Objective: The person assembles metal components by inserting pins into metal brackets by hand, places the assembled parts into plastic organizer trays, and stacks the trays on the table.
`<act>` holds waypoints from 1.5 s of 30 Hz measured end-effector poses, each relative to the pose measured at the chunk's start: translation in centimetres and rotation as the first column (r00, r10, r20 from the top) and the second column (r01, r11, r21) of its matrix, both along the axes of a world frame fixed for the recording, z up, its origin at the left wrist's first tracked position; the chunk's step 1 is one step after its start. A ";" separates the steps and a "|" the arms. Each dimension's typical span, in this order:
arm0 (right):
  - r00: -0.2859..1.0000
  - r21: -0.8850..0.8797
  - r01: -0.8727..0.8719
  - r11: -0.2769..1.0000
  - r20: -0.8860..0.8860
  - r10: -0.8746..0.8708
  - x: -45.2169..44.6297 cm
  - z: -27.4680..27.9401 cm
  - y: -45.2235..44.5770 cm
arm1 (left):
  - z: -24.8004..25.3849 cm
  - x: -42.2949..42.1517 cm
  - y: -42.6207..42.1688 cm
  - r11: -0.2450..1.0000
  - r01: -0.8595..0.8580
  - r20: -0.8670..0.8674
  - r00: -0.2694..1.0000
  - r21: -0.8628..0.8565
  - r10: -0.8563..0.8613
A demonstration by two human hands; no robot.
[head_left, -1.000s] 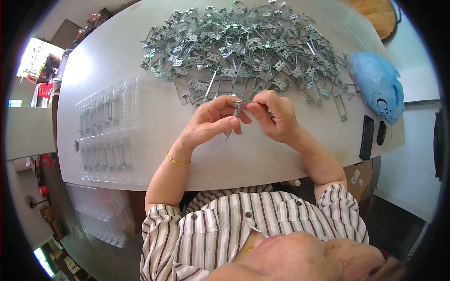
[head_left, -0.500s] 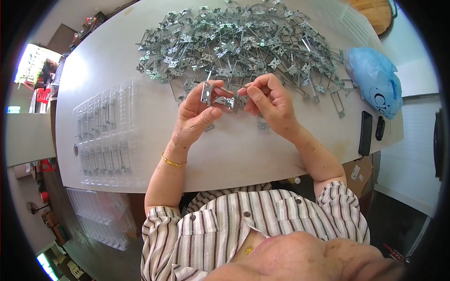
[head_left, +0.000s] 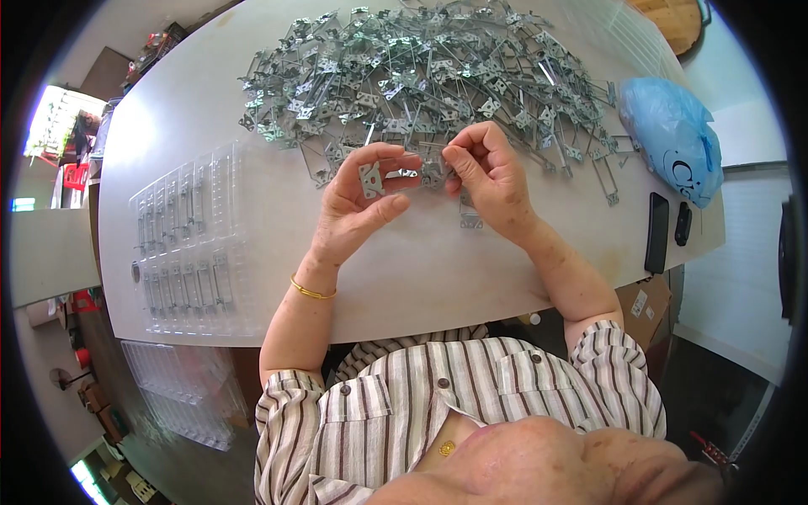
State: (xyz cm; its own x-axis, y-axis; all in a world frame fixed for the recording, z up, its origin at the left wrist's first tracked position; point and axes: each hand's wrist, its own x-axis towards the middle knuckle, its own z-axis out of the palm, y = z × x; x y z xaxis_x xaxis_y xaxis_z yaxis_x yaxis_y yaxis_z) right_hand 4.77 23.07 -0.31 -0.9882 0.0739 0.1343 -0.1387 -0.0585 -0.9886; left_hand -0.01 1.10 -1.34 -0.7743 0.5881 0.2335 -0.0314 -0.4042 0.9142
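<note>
Between both hands is a metal bracket [head_left: 370, 180], with small punched end plates joined by thin rods. My left hand [head_left: 358, 198] is closed around its left plate, thumb below and fingers above. My right hand [head_left: 490, 175] pinches at the bracket's right end with thumb and index finger; the exact contact is partly hidden. Just beyond the hands spreads a large heap of similar metal brackets [head_left: 421, 80]. Another loose bracket [head_left: 470, 220] lies on the table below my right hand, partly covered by it.
At the left, a clear plastic tray [head_left: 234, 181] holds two rows of brackets. More clear trays [head_left: 181, 391] are stacked below the table edge. A blue plastic bag [head_left: 669, 139], a black phone [head_left: 656, 231] and a small black object [head_left: 683, 222] lie at the right.
The bracket has turned between my hands, its right plate now facing up near my right fingertips. My right hand has moved slightly up; my left hand stays in nearly the same place.
</note>
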 end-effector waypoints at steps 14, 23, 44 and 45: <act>0.926 0.256 -0.004 0.967 -0.365 0.100 0.2 -0.8 0.5 | 1.5 -0.2 -1.0 0.960 0.272 0.431 0.875 -0.060 -0.221; 0.852 0.324 0.264 0.908 -0.519 -0.063 -0.5 0.0 0.9 | 1.0 -0.2 -0.6 0.994 0.111 0.409 0.906 0.015 -0.107; 0.902 0.445 0.273 0.853 -0.427 -0.066 0.1 0.5 0.6 | 0.5 0.0 -0.4 0.991 0.133 0.292 0.948 -0.009 -0.124; 0.914 0.446 0.260 0.856 -0.401 -0.069 0.2 0.4 0.7 | 0.5 0.0 -0.4 0.991 0.130 0.289 0.950 -0.019 -0.119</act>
State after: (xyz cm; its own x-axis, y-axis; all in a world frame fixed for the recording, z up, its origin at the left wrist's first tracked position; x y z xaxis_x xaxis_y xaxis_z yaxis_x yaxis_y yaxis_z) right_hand 4.94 23.76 0.11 -0.8417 0.0626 0.5363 -0.4509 0.4651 -0.7618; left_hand -0.01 0.68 -0.82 -0.7255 0.6881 -0.0112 -0.3418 -0.3461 0.8737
